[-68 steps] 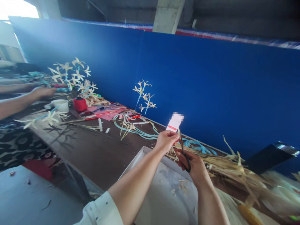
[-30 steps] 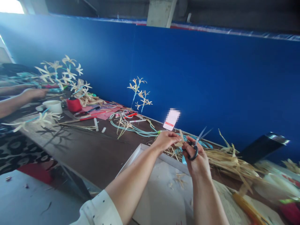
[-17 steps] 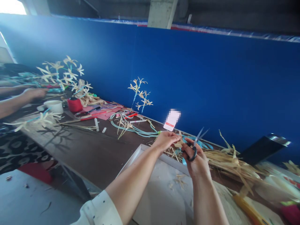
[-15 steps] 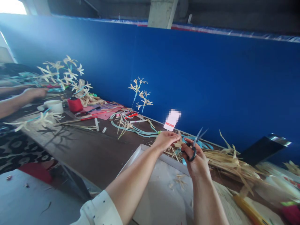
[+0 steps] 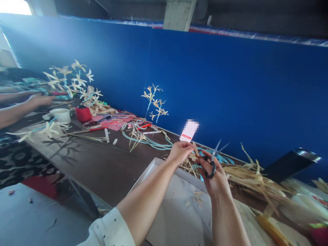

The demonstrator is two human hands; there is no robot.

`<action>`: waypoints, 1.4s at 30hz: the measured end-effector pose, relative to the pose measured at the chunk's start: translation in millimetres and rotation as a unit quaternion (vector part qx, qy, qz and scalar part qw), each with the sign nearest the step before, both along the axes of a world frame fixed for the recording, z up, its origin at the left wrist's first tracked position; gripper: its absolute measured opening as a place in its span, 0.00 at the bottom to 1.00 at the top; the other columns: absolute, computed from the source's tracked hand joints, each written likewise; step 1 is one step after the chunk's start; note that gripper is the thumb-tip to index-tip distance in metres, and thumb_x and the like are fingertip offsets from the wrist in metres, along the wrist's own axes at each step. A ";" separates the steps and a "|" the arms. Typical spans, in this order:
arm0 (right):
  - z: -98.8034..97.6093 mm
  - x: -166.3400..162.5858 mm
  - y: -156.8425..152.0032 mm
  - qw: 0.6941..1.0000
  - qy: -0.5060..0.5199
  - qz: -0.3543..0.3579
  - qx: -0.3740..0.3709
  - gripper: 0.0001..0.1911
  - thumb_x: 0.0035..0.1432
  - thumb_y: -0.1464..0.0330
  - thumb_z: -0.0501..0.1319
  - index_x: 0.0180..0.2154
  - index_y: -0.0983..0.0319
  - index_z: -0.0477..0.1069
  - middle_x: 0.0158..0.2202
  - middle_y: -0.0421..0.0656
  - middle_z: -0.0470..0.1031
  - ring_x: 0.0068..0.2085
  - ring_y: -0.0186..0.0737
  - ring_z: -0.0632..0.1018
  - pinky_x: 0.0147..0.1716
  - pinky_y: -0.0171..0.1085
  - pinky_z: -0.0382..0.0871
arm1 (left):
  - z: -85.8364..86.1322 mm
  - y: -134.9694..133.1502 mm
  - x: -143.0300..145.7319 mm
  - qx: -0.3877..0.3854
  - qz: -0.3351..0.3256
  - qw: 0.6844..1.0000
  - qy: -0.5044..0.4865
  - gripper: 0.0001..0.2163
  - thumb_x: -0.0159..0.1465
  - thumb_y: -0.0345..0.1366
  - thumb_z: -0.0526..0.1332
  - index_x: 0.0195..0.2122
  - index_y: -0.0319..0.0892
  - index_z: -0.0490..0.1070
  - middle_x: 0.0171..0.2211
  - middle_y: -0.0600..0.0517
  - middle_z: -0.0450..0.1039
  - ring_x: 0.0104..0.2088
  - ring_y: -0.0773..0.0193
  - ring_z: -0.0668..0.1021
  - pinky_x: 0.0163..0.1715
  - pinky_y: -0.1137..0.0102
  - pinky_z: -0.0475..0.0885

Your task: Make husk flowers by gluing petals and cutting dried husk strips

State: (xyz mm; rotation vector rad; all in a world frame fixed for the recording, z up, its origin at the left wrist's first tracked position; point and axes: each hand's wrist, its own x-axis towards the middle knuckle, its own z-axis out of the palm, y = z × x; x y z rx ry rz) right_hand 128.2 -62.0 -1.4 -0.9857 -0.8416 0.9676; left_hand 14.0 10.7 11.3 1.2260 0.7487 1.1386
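Observation:
My left hand (image 5: 180, 152) is closed, pinching one end of a narrow tan strip of dried husk (image 5: 196, 149). Close beside it, my right hand (image 5: 217, 178) is wrapped around a pair of scissors (image 5: 216, 151) with black handles, the parted blades pointing up and away. The fingertips of the right hand also meet the strip's lower end. Both hands hover over the far edge of a shallow white box (image 5: 176, 201), where a few husk scraps lie. Loose husk clippings (image 5: 189, 165) lie under the hands.
A pile of dried husks (image 5: 246, 176) and a dark flask (image 5: 289, 165) are on the right. Behind the hands stands a phone (image 5: 188, 132). Husk flowers (image 5: 156, 107), pale tubing (image 5: 156, 146) and a white mug (image 5: 61, 115) line the table; a co-worker's hands (image 5: 41, 100) are at left.
My left hand has shifted slightly left and up, away from my right hand, and more of the husk strip shows between them. The scissors stay in my right hand.

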 end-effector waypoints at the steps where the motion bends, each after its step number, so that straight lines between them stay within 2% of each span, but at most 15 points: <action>1: -0.2 0.1 0.2 1.000 -0.001 -0.002 0.003 0.23 0.43 0.72 0.67 0.45 0.56 0.69 0.34 0.40 0.73 0.31 0.31 0.72 0.20 0.25 0.59 | 0.1 -0.1 0.2 0.002 -0.001 1.000 -0.001 0.11 0.49 0.40 0.62 0.27 0.36 0.72 0.18 0.56 0.63 0.19 0.74 0.63 0.22 0.76 0.57; 10: -4.9 3.0 1.7 0.999 -0.030 -0.031 0.012 0.23 0.44 0.70 0.67 0.45 0.58 0.70 0.25 0.38 0.70 0.23 0.28 0.66 0.18 0.26 0.56 | -1.4 -3.1 1.5 0.026 -0.038 0.999 0.024 0.13 0.50 0.43 0.62 0.28 0.36 0.73 0.22 0.53 0.67 0.23 0.72 0.66 0.25 0.75 0.59; 18: -7.5 4.8 3.4 0.998 -0.041 -0.035 0.025 0.24 0.43 0.70 0.67 0.45 0.58 0.69 0.26 0.37 0.68 0.22 0.27 0.63 0.17 0.27 0.53 | -1.8 -3.3 2.2 0.006 -0.034 0.999 0.030 0.11 0.50 0.41 0.62 0.26 0.37 0.73 0.18 0.56 0.63 0.20 0.75 0.63 0.21 0.76 0.56; 23: -8.1 5.6 3.7 0.998 -0.055 -0.041 0.015 0.24 0.42 0.67 0.68 0.44 0.58 0.69 0.26 0.37 0.67 0.22 0.28 0.64 0.18 0.28 0.54 | -1.9 -3.5 3.7 -0.060 -0.066 0.996 -0.025 0.07 0.49 0.35 0.61 0.25 0.36 0.71 0.19 0.54 0.65 0.19 0.74 0.65 0.20 0.77 0.56; 29: -6.9 4.2 2.8 0.997 -0.057 -0.038 0.026 0.23 0.41 0.66 0.68 0.42 0.58 0.70 0.25 0.36 0.67 0.21 0.27 0.63 0.18 0.28 0.54 | -1.8 -3.9 3.2 -0.156 -0.143 0.969 -0.125 0.06 0.47 0.33 0.62 0.23 0.33 0.69 0.18 0.55 0.61 0.17 0.77 0.62 0.17 0.79 0.52; 35: -4.5 5.8 2.8 0.997 -0.027 -0.068 0.021 0.22 0.41 0.67 0.69 0.41 0.58 0.70 0.22 0.35 0.68 0.20 0.27 0.65 0.18 0.27 0.56 | -2.4 -2.7 2.8 -0.113 -0.084 0.987 -0.082 0.11 0.45 0.35 0.65 0.29 0.35 0.72 0.23 0.52 0.67 0.21 0.75 0.66 0.20 0.79 0.57; 39: -0.9 7.3 2.0 0.995 0.007 -0.097 0.022 0.21 0.40 0.66 0.69 0.40 0.58 0.70 0.23 0.35 0.68 0.21 0.27 0.67 0.18 0.27 0.59 | -0.3 -4.0 1.1 -0.090 -0.075 0.993 -0.028 0.12 0.46 0.39 0.66 0.28 0.36 0.72 0.25 0.51 0.69 0.24 0.73 0.68 0.23 0.78 0.60; 42: 1.6 8.9 1.0 0.991 0.017 -0.127 0.022 0.20 0.40 0.66 0.69 0.39 0.58 0.70 0.23 0.35 0.68 0.20 0.27 0.67 0.18 0.27 0.59 | -1.9 -3.9 -0.1 -0.039 -0.077 0.996 0.032 0.12 0.48 0.40 0.64 0.28 0.36 0.73 0.24 0.51 0.69 0.24 0.72 0.69 0.24 0.76 0.62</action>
